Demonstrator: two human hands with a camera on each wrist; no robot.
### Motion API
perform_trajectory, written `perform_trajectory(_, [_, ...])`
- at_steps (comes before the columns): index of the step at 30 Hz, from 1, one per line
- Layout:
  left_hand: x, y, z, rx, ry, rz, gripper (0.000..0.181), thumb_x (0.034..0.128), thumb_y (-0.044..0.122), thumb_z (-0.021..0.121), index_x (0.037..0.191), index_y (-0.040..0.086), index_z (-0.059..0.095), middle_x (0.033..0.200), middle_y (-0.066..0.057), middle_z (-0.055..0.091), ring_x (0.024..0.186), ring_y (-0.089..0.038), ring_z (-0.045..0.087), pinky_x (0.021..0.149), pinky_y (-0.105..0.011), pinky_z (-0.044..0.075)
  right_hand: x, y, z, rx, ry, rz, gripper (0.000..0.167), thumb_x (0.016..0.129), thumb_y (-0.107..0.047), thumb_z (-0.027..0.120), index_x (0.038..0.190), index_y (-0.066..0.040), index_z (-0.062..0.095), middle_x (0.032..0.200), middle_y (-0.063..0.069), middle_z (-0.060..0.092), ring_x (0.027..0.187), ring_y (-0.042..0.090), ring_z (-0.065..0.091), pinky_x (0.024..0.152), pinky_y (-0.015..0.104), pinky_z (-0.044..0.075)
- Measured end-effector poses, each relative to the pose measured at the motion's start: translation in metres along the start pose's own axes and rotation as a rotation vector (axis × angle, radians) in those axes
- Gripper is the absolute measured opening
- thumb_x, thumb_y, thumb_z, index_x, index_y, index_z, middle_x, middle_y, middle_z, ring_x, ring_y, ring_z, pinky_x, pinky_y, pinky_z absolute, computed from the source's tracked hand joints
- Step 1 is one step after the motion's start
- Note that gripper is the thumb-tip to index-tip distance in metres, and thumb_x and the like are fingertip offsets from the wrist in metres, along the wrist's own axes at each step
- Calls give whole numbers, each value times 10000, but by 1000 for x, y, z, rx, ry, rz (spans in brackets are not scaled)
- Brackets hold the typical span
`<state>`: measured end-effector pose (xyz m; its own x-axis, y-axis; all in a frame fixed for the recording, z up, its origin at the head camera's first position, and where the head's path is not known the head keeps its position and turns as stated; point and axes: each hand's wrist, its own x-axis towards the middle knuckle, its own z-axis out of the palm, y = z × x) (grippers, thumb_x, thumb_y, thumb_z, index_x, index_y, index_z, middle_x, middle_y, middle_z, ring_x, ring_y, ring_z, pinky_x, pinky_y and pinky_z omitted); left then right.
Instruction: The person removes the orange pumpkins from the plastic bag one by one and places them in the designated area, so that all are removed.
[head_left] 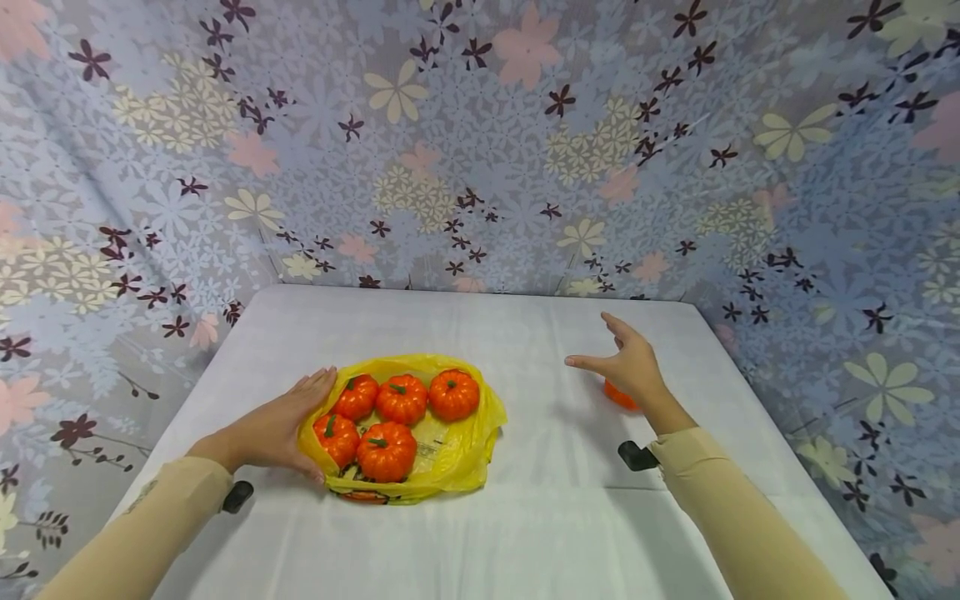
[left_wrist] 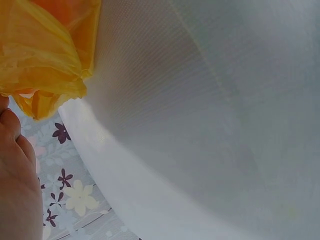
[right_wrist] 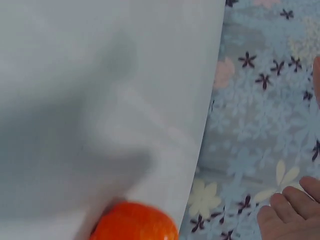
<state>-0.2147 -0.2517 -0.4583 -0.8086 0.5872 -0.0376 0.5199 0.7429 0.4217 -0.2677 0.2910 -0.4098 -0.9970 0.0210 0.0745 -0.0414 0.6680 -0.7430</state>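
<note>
A yellow plastic bag (head_left: 468,467) lies wide-mouthed on the white table, with several small orange toy pumpkins (head_left: 387,452) inside it. Against the bag's left side rests my left hand (head_left: 281,427), fingers extended along the rim and thumb near the front. The left wrist view has the bag (left_wrist: 40,55) just above the fingers (left_wrist: 11,122). To the right, my right hand (head_left: 632,362) is raised with thumb and fingers spread, holding nothing. A separate orange pumpkin (head_left: 619,397) sits partly hidden behind that hand; the right wrist view cuts it off at the bottom edge.
A white cloth covers the table (head_left: 450,542). Floral fabric (head_left: 480,167) hangs behind it and along both sides. Dark camera pieces (head_left: 637,456) stick out from the wrists.
</note>
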Motion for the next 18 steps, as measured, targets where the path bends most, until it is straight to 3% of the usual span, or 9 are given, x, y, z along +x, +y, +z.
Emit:
perform_trajectory(6, [2, 0, -1, 5, 12, 16, 1510, 527, 765, 823, 1610, 19, 81, 1670, -182, 82, 1523, -363, 76, 1210, -279, -16, 2, -16, 23, 62, -14, -62, 1137, 677, -508, 911, 1585, -138, 334, 1614, 155, 299, 1459, 382, 306, 1118, 491, 385])
perform_trajectory(10, [5, -1, -2, 2, 19, 24, 1507, 532, 759, 828, 1607, 9, 84, 1663, -204, 97, 1520, -374, 84, 1206, -264, -21, 4, -27, 43, 83, -21, -112, 1098, 667, -488, 921, 1549, -93, 399, 1575, 148, 381, 1425, 355, 380, 1100, 456, 414])
perform_trajectory(18, [1, -1, 0, -6, 2, -25, 1524, 494, 761, 840, 1622, 68, 86, 1677, -151, 85, 1528, -342, 73, 1221, -488, 110, -7, -47, 89, 171, -121, -189, 925, 698, -359, 934, 1467, -63, 515, 1485, 144, 506, 1352, 337, 484, 1076, 397, 447])
